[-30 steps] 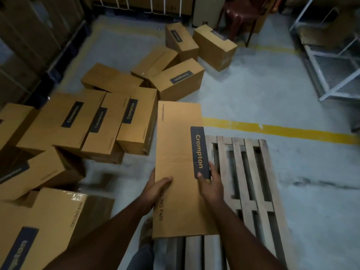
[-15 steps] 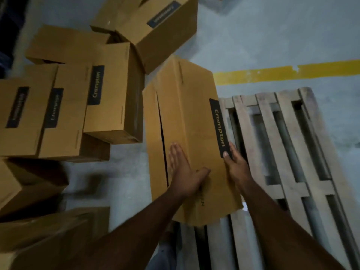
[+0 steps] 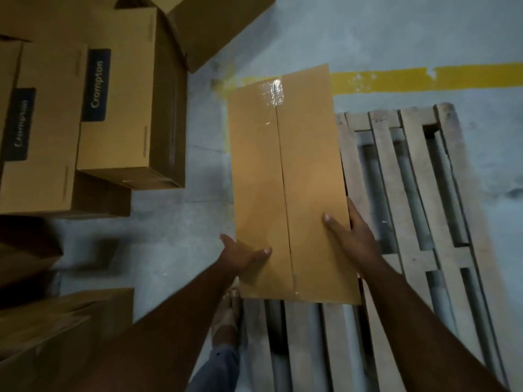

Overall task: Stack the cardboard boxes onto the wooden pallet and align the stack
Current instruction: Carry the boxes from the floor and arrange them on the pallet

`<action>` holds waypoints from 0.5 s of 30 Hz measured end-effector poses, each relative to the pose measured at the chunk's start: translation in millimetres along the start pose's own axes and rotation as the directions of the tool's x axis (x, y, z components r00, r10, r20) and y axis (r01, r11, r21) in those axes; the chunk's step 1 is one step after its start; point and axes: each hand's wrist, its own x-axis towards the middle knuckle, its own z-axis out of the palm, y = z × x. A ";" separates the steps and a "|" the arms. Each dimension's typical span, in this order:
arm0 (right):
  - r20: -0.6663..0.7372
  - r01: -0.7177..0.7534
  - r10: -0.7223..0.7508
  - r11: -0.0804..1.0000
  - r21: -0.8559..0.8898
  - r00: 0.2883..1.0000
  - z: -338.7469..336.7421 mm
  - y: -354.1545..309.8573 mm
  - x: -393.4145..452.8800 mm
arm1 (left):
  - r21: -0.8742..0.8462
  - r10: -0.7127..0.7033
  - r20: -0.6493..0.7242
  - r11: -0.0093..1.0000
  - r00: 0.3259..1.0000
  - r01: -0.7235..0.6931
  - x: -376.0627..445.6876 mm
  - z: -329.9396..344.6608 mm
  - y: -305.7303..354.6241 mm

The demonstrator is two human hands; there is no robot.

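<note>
Both hands grasp a long cardboard box over the wooden pallet's left edge.

The left hand clasps its near-left side, the right hand its right edge; taped seam up. Crompton boxes lie far left on the floor.

**Non-task items in view**

Grey concrete floor, scuffed and stained. Yellow painted line runs across it from 12 to 2 o'clock, paint chipped in spots; fainter yellow smear near 12. Sandalled foot and blue trouser leg at 6 o'clock, standing on the floor.
</note>
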 end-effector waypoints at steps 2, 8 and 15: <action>-0.063 0.022 -0.023 1.000 -0.016 0.998 0.9 5.2 4.5 | -0.049 0.047 0.076 0.998 0.996 -0.043 0.7 3.6 -12.5; -0.038 0.026 -0.025 0.999 0.022 0.999 -9.2 14.1 9.3 | 0.002 0.292 -0.041 0.956 0.956 -0.292 -9.5 10.0 -31.6; -0.008 -0.006 0.006 1.000 0.007 1.000 -18.9 16.0 14.7 | 0.016 0.432 -0.105 0.902 0.896 -0.432 -24.9 15.0 -39.3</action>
